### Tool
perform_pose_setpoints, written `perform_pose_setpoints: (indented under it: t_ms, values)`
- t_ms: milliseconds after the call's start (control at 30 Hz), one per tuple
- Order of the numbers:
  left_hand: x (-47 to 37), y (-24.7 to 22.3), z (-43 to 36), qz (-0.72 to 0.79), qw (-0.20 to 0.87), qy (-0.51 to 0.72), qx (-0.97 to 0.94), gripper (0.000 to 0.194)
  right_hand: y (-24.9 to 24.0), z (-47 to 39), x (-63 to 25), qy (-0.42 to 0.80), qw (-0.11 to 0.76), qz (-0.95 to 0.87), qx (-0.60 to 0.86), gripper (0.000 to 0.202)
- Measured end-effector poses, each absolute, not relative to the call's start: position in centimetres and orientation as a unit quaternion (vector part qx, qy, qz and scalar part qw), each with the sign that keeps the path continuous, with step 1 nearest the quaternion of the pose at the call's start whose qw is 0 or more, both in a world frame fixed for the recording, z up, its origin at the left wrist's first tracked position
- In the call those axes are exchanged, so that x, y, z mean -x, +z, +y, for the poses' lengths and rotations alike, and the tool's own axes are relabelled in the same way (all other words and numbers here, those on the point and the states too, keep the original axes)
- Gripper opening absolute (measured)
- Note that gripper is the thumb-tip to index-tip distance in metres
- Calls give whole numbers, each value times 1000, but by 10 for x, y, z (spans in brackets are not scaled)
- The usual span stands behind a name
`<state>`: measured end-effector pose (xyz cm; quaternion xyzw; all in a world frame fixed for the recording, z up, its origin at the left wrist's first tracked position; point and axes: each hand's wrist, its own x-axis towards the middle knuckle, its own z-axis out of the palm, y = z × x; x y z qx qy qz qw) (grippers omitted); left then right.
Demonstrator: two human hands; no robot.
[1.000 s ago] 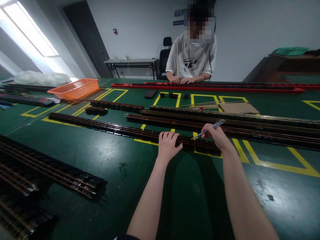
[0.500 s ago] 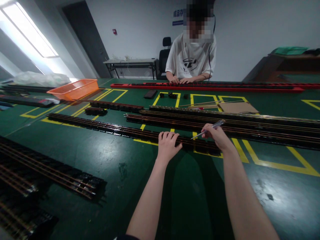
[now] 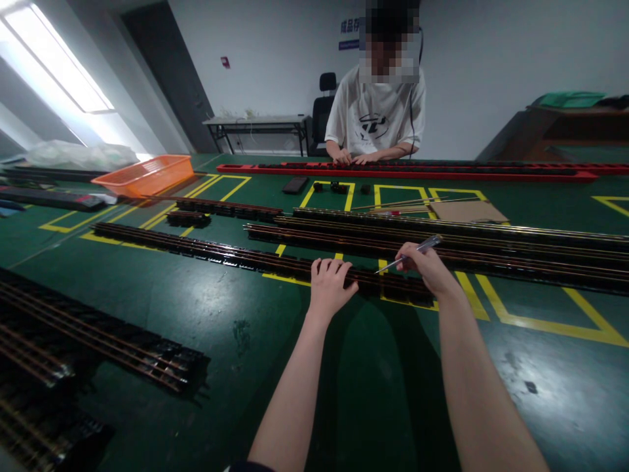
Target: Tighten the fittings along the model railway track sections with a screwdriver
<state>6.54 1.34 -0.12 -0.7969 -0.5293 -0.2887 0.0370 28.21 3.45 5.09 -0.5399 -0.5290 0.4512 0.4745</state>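
A long black segmented strip with copper-coloured rods [image 3: 236, 256] lies across the green table in front of me. My left hand [image 3: 330, 285] grips this strip from above, fingers bent over its far side and the thumb at the near side. In my right hand [image 3: 422, 265] is a slim screwdriver [image 3: 430, 243] with a clear handle, held in a pinch. Its thin shaft slants down to the left, and the tip meets the strip just right of my left hand. Whether the tip sits in a particular slot is too small to tell.
Longer rodded strips [image 3: 491, 246] lie just beyond my right hand; more strips [image 3: 98, 328] are at the near left. An orange basket [image 3: 145, 176] stands at the back left. A co-worker [image 3: 376, 118] handles a red tray [image 3: 442, 172] at the far edge. Cardboard [image 3: 466, 211] lies nearby.
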Motion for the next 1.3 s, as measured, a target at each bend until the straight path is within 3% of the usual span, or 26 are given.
perform_pose_setpoints:
  t_ms: [1300]
  values:
    - [-66,-2,13,-526,41,-285,800,28,46,37,-283,453,471,-533,537,23]
